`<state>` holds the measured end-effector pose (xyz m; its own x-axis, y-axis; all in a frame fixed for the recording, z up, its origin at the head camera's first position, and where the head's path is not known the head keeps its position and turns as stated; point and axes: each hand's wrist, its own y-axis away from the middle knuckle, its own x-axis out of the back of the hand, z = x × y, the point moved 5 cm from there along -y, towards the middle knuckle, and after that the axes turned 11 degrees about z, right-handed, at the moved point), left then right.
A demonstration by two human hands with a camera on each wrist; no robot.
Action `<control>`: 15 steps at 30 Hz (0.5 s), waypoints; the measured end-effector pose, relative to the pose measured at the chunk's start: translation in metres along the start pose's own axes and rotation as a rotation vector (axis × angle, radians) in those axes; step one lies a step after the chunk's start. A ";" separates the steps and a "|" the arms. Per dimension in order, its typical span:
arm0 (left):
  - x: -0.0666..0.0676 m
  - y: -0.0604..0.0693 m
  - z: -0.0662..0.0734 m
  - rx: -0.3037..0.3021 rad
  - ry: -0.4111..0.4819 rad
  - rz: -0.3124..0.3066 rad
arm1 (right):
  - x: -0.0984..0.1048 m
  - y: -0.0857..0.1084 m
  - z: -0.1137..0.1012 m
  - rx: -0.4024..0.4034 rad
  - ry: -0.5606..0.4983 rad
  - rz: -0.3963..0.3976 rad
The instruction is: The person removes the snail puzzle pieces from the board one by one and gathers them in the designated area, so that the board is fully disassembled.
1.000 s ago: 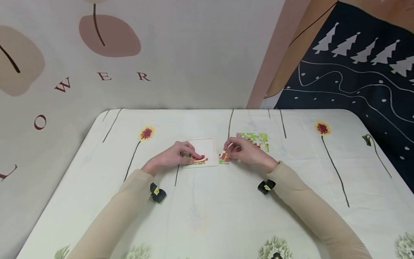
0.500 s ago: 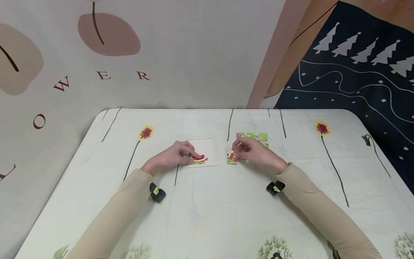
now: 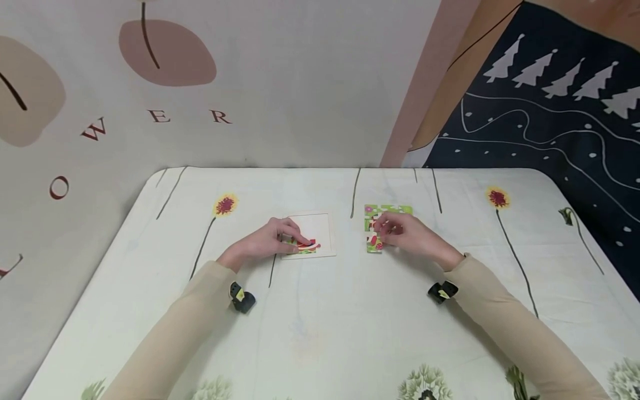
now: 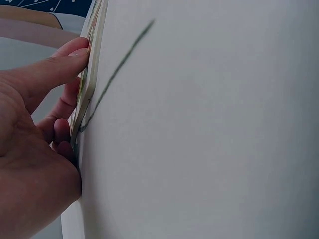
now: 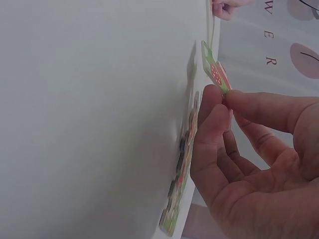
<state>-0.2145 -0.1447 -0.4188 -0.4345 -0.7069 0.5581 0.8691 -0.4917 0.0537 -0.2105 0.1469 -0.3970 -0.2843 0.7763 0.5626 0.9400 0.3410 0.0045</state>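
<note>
In the head view, a shallow white puzzle tray (image 3: 332, 236) lies near the table's middle, with joined puzzle pieces (image 3: 308, 249) in its lower left. My left hand (image 3: 269, 240) rests over that corner, thumb and fingertips touching the pieces and hiding part of them. My right hand (image 3: 409, 234) pinches a green-and-red puzzle piece (image 3: 373, 244) between thumb and fingers. In the right wrist view that piece (image 5: 215, 72) is tilted and held off the table. Close to this hand lies a block of green puzzle pieces (image 3: 371, 209), partly hidden by it.
A white cloth with printed flowers covers the table (image 3: 320, 311). A patterned hanging (image 3: 300, 83) stands behind its far edge. Dark wrist cameras sit on both sleeves (image 3: 242, 298).
My right hand has moved right, away from the tray, carrying the pinched puzzle piece to the front of the green block. My left hand has stayed on the pieces in the tray.
</note>
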 end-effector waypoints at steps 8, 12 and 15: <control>0.000 0.000 -0.002 0.008 -0.005 -0.004 | 0.011 0.007 0.006 -0.018 -0.004 0.003; 0.000 0.000 -0.001 0.005 -0.007 -0.003 | 0.018 0.011 0.011 -0.044 0.004 0.011; 0.000 0.000 -0.001 -0.001 -0.007 -0.001 | 0.023 0.013 0.015 -0.067 0.027 0.017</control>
<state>-0.2145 -0.1451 -0.4193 -0.4341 -0.7028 0.5636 0.8683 -0.4930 0.0541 -0.2075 0.1771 -0.3970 -0.2643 0.7668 0.5849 0.9553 0.2913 0.0498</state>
